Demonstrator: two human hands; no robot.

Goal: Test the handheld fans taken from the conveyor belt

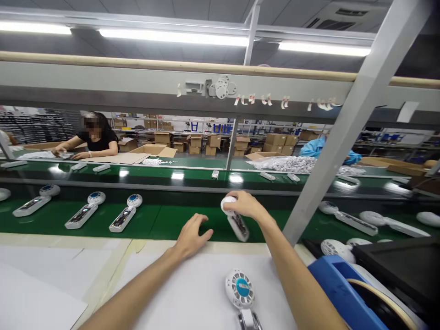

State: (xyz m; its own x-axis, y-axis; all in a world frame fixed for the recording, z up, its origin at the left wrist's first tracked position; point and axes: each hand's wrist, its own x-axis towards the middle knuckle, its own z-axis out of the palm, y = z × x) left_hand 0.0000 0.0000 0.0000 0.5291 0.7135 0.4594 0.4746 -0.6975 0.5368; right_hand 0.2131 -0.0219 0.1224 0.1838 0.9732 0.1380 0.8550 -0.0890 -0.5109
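Now gripped by its round head: a white fan (238, 227) above the green belt (185, 221)

The right hand (244, 204) grasps the fan around its head, and the handle slants down toward the belt's near edge, its dark insides showing. Blur hides whether the lower end touches the belt. Just to the left, the left hand (193, 234) is released, thumb and fingers spread. Nearer, between the forearms, a second fan (239, 288) with a blue round centre lies on the white-covered surface (192, 286), its lower part cut off by the picture's edge. Along the belt to the left lie three fans (123, 219) with bared handles; more fans (355, 223) lie beyond the grey post (330, 128) to the right. A blue plastic piece (332, 279) sits beside the right forearm. Farther back, one person in black (98, 140) works at the left, and another person's blue sleeve (312, 146) shows behind a heap of small white parts (295, 163).
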